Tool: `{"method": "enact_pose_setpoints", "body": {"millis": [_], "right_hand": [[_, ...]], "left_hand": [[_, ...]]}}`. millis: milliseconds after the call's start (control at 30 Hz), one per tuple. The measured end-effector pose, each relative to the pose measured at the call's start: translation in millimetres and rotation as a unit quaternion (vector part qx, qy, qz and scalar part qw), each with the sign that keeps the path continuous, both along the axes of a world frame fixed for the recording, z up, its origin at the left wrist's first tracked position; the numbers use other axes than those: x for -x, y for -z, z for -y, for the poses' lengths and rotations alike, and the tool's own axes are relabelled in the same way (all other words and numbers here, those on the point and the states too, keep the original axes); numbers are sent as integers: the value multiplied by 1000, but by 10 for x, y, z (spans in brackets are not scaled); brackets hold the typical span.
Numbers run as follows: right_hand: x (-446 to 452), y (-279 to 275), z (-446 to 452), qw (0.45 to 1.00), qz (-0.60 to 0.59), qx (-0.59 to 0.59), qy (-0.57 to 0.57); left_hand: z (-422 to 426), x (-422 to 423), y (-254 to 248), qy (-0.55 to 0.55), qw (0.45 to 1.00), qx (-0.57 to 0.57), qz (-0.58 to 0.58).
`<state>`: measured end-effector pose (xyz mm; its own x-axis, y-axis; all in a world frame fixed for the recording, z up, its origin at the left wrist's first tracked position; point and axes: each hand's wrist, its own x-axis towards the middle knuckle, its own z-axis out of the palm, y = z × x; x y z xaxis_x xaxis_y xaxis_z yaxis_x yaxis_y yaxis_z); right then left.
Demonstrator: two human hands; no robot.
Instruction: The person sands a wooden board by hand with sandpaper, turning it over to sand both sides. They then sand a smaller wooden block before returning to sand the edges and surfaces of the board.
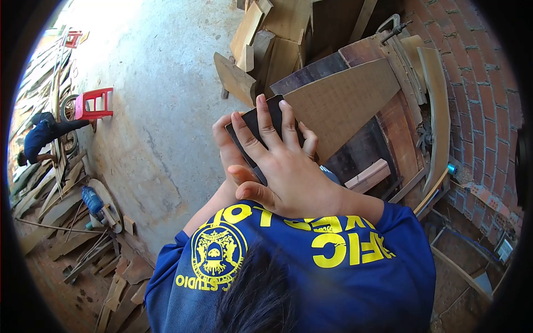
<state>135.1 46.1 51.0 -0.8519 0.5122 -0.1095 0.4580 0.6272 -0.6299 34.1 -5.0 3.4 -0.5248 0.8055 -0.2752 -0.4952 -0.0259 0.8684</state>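
Note:
In front of my chest I have a flat black rectangular object (252, 123), about the size of a phone. My left hand (223, 141) supports it from below and along its left edge, and most of that hand is covered. Over its face lies my right hand (291, 166), back up, with the fingers stretched and spread. Its fingertips reach towards the object's upper edge. Beyond my hands a wide tapered wooden board (347, 102) lies on darker planks.
Wood pieces (283, 28) lean at the top, by a metal clamp (394, 29). A brick wall (477, 100) rises on the right. Across the concrete floor (150, 111) are a red stool (97, 104), a bending person (41, 136), a blue bottle (92, 200) and scrap wood (61, 219).

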Motion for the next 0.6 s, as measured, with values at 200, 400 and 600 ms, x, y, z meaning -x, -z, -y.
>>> {"method": "enact_pose_setpoints", "body": {"millis": [200, 400, 600], "right_hand": [[15, 2, 16, 1000, 15, -9, -7], [26, 7, 23, 1000, 10, -22, -6], [7, 34, 19, 1000, 2, 1, 10]], "left_hand": [[13, 13, 34, 11, 999, -4, -48], [22, 27, 65, 24, 995, -9, -99], [7, 37, 56, 38, 993, -13, -113]]}}
